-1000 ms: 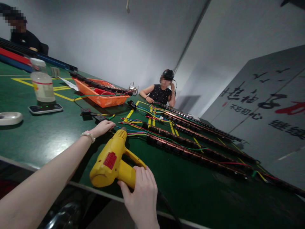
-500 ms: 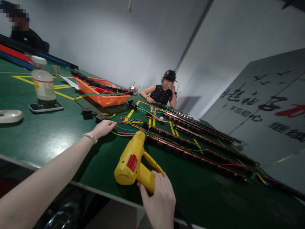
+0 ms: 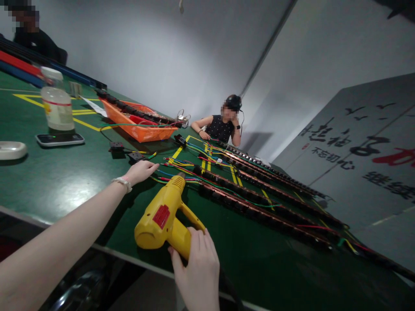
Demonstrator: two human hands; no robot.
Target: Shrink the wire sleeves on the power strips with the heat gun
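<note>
My right hand [image 3: 197,263] is wrapped round the handle of a yellow heat gun [image 3: 158,216], whose nozzle points up toward a bundle of wires. My left hand [image 3: 141,171] is closed, its fingertips pinched at the ends of the blue, red and green wires [image 3: 164,178]; the exact grip is hidden. These wires run right to a long black and copper busbar strip [image 3: 227,196]. Just behind my left hand lie black connector blocks [image 3: 117,149] with yellow-green leads.
More busbar strips [image 3: 275,185] lie across the green table [image 3: 106,181]. An orange basket [image 3: 139,134] holds another strip. A bottle [image 3: 57,106], a phone [image 3: 60,139] and a white object [image 3: 12,150] stand left. One person [image 3: 222,127] sits across the table, another [image 3: 39,45] at far left.
My right hand has moved left with the heat gun, bringing its nozzle nearer to my left hand and over the wires. My left hand has stayed nearly in place.
</note>
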